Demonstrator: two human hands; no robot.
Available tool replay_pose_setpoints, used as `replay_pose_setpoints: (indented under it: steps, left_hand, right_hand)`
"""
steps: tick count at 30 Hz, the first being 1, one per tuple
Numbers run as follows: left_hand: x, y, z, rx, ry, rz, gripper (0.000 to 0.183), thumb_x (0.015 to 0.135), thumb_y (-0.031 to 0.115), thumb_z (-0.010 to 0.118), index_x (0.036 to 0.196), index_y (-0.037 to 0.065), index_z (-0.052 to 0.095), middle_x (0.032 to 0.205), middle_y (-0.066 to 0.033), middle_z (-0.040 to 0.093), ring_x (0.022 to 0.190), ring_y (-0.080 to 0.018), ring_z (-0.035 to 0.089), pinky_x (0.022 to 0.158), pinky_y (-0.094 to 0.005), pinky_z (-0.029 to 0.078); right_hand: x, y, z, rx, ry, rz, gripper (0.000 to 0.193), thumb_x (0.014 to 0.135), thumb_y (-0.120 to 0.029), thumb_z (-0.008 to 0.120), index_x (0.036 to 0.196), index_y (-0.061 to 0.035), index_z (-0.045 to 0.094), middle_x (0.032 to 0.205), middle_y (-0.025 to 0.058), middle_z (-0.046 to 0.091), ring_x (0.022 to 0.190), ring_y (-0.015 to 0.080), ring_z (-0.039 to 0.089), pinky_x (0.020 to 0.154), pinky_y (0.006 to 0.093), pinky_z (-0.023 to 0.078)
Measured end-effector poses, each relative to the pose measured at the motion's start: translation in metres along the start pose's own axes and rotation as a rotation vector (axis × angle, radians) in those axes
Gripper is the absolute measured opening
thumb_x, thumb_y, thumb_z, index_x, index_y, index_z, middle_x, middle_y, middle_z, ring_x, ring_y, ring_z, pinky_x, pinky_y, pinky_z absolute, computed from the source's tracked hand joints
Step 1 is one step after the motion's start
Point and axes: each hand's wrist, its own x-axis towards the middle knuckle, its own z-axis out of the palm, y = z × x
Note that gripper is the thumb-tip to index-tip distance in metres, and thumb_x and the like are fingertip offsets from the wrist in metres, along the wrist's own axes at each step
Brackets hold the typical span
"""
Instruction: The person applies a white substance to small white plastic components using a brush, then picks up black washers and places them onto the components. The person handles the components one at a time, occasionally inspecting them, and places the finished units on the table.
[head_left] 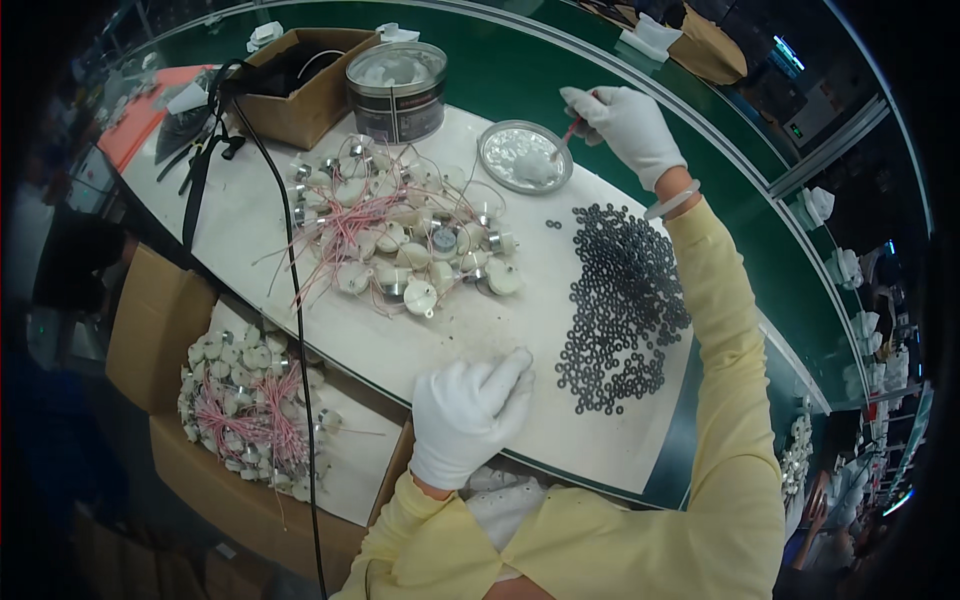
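My right hand (625,130), in a white glove, is closed around a thin stick with a reddish handle (573,131). The stick's lower end reaches the right side of a shallow round metal dish (484,165) holding a whitish, shiny paste (525,160). Also gloved, my left hand (470,415) rests by the near edge of the table with its fingers pressed together; whatever they may hold is hidden. Between the hands, toward the right, many small black rings (625,310) lie spread. Small white motors with pink wires (400,230) are heaped beyond my left hand.
A large tin (395,120) stands behind the motors, beside an open cardboard box (300,110). Lower left, another cardboard box (160,320) holds more wired motors. A black cable (290,230) hangs across the left side. Pliers (190,160) lie at the far left.
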Motion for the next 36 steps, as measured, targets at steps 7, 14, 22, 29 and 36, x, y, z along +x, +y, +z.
replay_pose_setpoints:
  steps: [7,14,22,29,36]
  left_hand:
    - [0.000,0.004,-0.006,-0.007,-0.091,-0.032,0.026,0.075,0.015,0.077,0.100,0.018,0.074,0.064,0.0018,0.050,0.059,-0.0226,0.049,0.053,-0.0389,0.039]
    - [-0.003,0.000,-0.002,0.015,-0.112,-0.052,0.027,0.073,0.014,0.077,0.099,0.020,0.075,0.064,0.0022,0.049,0.058,-0.0222,0.048,0.051,-0.0383,0.038]
    - [-0.001,0.001,-0.003,0.007,-0.104,-0.042,0.025,0.074,0.014,0.077,0.099,0.019,0.075,0.063,0.0013,0.048,0.058,-0.0221,0.049,0.051,-0.0382,0.039]
    - [0.000,0.000,-0.003,-0.009,-0.085,-0.021,0.023,0.075,0.015,0.077,0.098,0.018,0.075,0.062,0.0005,0.049,0.057,-0.0228,0.050,0.050,-0.0391,0.039]
    - [-0.001,-0.001,-0.004,-0.017,-0.070,0.003,0.023,0.075,0.014,0.077,0.098,0.018,0.075,0.060,-0.0002,0.048,0.055,-0.0232,0.050,0.049,-0.0395,0.039]
  right_hand:
    - [0.009,0.023,-0.004,-0.192,-0.006,-0.054,0.047,0.094,-0.044,0.062,0.086,0.0002,0.075,0.070,0.0092,0.070,0.066,0.0176,0.067,0.066,0.0292,0.053]
    - [0.013,0.042,0.009,-0.262,-0.010,-0.108,0.050,0.094,-0.048,0.057,0.085,-0.0021,0.076,0.075,0.0176,0.070,0.073,0.0350,0.068,0.071,0.0398,0.054]
    - [0.019,0.031,0.016,-0.241,-0.037,-0.039,0.047,0.095,-0.042,0.063,0.093,0.0033,0.074,0.073,0.0089,0.071,0.065,0.0130,0.066,0.066,0.0260,0.054]
    - [0.022,0.021,0.011,-0.091,-0.035,-0.053,0.047,0.096,-0.043,0.064,0.094,0.0033,0.074,0.079,0.0079,0.072,0.069,0.0119,0.068,0.067,0.0251,0.054]
    - [0.019,0.019,0.006,-0.179,-0.020,-0.063,0.047,0.096,-0.043,0.063,0.093,0.0021,0.075,0.077,0.0096,0.072,0.070,0.0155,0.069,0.068,0.0276,0.054]
